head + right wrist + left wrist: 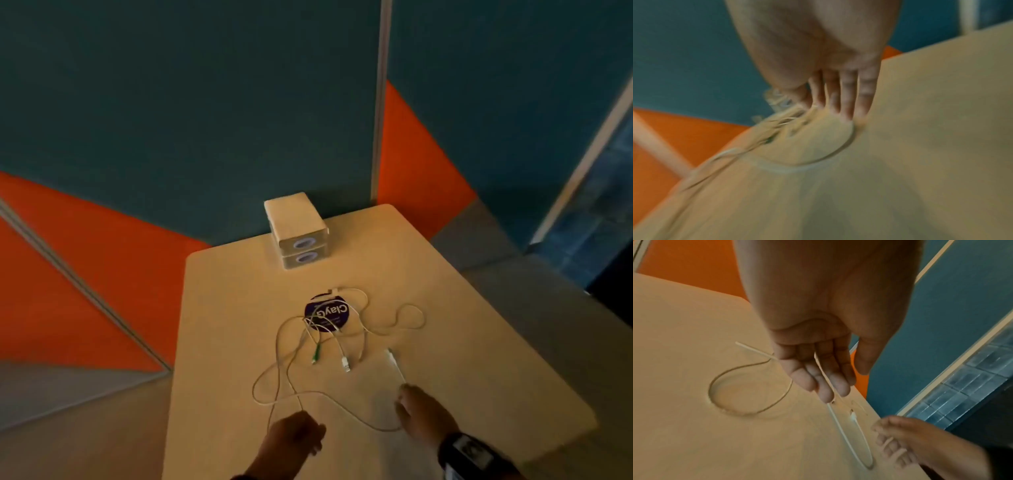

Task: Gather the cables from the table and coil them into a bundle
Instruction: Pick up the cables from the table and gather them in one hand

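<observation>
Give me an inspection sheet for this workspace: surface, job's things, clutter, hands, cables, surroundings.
Surface: beige table, rounded corners.
Job's things: white cables lying loose and tangled, not coiled; green connector and white connector visible.
Clutter: round purple sticker under the cables; two stacked beige boxes at the far edge.
Hands: left hand holds a cable strand across its fingers; right hand down on a cable near the table's front, grip blurred.
Cables: as above.
Surroundings: teal and orange partition panels.

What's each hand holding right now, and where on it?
Left hand holds a white cable mid-length, the strand running across its curled fingers. Right hand sits at another cable stretch near the table edge; grip cannot be told.
</observation>
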Demonstrator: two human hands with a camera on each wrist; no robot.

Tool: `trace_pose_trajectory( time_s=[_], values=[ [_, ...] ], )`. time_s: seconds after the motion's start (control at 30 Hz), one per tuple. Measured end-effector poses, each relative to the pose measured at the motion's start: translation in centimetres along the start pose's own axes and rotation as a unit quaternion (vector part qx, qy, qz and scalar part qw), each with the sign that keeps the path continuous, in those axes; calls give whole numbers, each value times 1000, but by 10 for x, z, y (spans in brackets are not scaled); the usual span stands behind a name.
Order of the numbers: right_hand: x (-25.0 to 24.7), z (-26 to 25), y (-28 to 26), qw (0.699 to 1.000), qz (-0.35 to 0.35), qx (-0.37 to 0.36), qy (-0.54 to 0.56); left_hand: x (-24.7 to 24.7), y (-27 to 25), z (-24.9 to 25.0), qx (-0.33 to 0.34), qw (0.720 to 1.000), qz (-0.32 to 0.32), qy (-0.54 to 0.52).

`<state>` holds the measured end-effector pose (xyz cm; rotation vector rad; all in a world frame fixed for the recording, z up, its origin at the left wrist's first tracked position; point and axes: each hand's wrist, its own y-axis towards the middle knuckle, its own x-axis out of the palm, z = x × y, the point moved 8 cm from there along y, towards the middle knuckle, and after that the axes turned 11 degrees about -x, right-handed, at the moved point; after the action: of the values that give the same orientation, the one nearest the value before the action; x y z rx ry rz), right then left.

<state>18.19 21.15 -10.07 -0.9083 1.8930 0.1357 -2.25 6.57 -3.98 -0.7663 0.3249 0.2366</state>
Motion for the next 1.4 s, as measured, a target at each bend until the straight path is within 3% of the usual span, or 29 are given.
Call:
trace_pose_trajectory(
  time_s=[0.07, 0.13, 0.2, 0.33, 0.43, 0.5, 0.57, 0.63, 0.73, 0.83, 0.9, 0.97, 1.07, 1.17, 1.2, 1.33, 1.4],
  values=[
    [-14, 25, 22, 994, 61, 87, 3, 12, 12, -13, -21, 999, -42, 2],
    [-23, 41, 39, 989, 70, 133, -7, 22, 11, -15, -38, 994, -90, 43],
    [-17, 46, 50, 989, 44, 141, -12, 16, 17, -1, -33, 997, -59, 34],
    [-9, 41, 60, 991, 23, 128, -28, -8, 26, 62, 67, 997, 5, 28],
    [-21, 21, 64, 992, 41, 78, 93, -29, 44, 101, 114, 992, 35, 41],
    [-41, -11, 66, 971, 39, -4, 234, -43, 54, 128, 149, 984, 73, 62],
    [-75, -52, 70, 952, 28, -99, 288, -49, 58, 158, 174, 976, 84, 100],
    [-120, -96, 71, 926, 41, -184, 328, -48, 53, 188, 163, 975, 43, 143],
    [-181, -147, 69, 897, 51, -255, 358, -43, 37, 221, 100, 976, -64, 185],
    [-210, -160, 73, 867, 70, -257, 420, -45, 21, 246, 91, 977, -185, 56],
    [-206, -149, 82, 847, 69, -222, 478, -55, 10, 261, 117, 957, -257, -68],
    [-183, -133, 90, 856, 55, -186, 479, -71, -1, 277, 162, 923, -291, -193],
    [-123, -100, 96, 910, 22, -133, 391, -112, -19, 302, 214, 853, -280, -384],
    [-56, -62, 97, 951, -17, -70, 299, -165, -42, 322, 287, 779, -277, -484],
    [-43, -49, 96, 959, -30, -47, 276, -177, -48, 326, 306, 768, -285, -485],
    [-43, -25, 97, 967, -92, 23, 235, -212, -64, 324, 374, 801, -189, -427],
    [-63, -27, 107, 971, -116, 38, 205, -227, -76, 322, 404, 773, -184, -454]
  ],
)
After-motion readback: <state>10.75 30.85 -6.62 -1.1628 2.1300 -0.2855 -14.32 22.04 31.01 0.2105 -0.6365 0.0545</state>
